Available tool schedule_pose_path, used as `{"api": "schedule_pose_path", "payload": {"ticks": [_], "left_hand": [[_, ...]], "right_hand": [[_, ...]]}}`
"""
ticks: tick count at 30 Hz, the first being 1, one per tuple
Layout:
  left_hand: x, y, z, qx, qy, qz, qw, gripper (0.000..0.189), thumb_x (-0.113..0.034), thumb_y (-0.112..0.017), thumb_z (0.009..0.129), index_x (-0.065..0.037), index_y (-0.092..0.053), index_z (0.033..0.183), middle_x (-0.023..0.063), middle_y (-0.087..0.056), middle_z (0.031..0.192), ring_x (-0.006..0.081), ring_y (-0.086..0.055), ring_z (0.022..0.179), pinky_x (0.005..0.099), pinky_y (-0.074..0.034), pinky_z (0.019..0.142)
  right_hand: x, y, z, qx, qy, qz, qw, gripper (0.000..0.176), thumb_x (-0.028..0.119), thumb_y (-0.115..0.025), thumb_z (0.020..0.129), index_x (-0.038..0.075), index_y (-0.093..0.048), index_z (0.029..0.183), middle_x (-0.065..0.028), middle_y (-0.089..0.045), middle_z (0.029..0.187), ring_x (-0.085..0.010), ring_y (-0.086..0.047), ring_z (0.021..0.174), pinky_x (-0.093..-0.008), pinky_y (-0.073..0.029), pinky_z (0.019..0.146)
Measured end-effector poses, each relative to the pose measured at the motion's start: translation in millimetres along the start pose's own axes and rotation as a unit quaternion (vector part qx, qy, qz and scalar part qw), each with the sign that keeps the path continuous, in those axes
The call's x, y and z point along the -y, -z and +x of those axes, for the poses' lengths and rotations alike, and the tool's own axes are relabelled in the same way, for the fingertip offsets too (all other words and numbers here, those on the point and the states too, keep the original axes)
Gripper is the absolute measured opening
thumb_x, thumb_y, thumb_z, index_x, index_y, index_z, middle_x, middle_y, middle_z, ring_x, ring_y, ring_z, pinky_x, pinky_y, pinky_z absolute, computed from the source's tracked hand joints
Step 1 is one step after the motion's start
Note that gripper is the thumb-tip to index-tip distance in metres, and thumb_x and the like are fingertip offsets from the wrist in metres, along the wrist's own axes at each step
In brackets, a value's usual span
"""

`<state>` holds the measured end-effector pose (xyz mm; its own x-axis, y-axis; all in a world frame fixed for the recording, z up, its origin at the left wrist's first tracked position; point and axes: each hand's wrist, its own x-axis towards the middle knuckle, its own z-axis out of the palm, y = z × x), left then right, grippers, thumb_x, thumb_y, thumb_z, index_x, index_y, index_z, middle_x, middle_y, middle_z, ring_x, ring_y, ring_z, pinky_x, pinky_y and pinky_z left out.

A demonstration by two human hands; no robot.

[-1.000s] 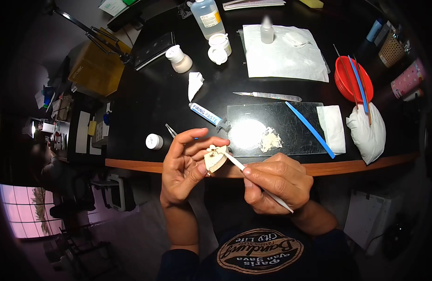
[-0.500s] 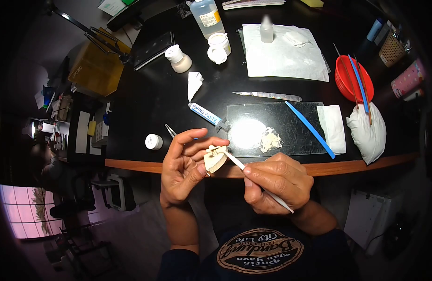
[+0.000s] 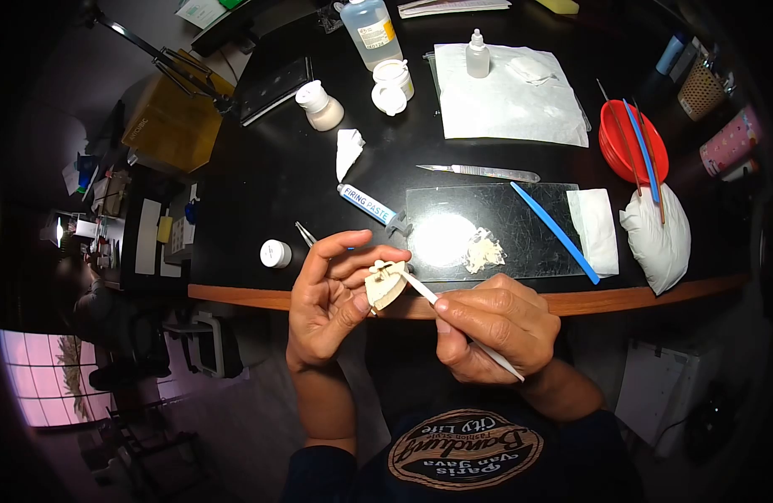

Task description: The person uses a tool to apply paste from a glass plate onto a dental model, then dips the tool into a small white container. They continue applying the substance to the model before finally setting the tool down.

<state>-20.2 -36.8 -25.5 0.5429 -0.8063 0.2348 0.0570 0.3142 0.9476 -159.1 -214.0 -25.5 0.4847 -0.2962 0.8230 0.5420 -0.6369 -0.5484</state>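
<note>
A small cream-coloured dental model is held between the thumb and fingers of my left hand, above the table's front edge. My right hand is closed round a thin white tool, whose tip touches or nearly touches the model's upper right side. Just beyond my hands lies a glass plate with a pile of pale paste or crumbs on it. A blue tool rests slantwise across the plate, beside a folded white tissue.
A firing paste syringe, tweezers and a small white jar lie left. Farther back are a scalpel, bottles and a white sheet. A red bowl and white bag stand right.
</note>
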Motion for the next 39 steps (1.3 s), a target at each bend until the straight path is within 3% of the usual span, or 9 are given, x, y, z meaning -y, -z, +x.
{"api": "schedule_pose_path", "payload": {"ticks": [38,39], "left_hand": [[0.8,0.7,-0.2,0.007,0.002,-0.005,1.000,0.064,-0.013,-0.065,0.101,0.004,-0.029,0.152,0.0365,-0.056,0.135,0.0383,-0.068,0.117,0.0476,-0.058,0.099],[0.3,-0.1,-0.1,0.007,0.005,-0.019,1.000,0.063,-0.012,-0.065,0.101,0.004,-0.030,0.152,0.0358,-0.057,0.137,0.0356,-0.066,0.120,0.0436,-0.056,0.101]], "right_hand": [[-0.5,-0.5,0.1,-0.002,0.008,0.001,1.000,0.023,-0.002,-0.077,0.080,0.000,-0.075,0.103,-0.0079,-0.075,0.088,-0.0168,-0.069,0.066,-0.0258,-0.056,0.055],[-0.1,-0.4,-0.1,-0.002,0.007,0.002,1.000,0.023,-0.002,-0.077,0.080,0.000,-0.075,0.103,-0.0080,-0.075,0.088,-0.0169,-0.069,0.066,-0.0258,-0.056,0.055]]}}
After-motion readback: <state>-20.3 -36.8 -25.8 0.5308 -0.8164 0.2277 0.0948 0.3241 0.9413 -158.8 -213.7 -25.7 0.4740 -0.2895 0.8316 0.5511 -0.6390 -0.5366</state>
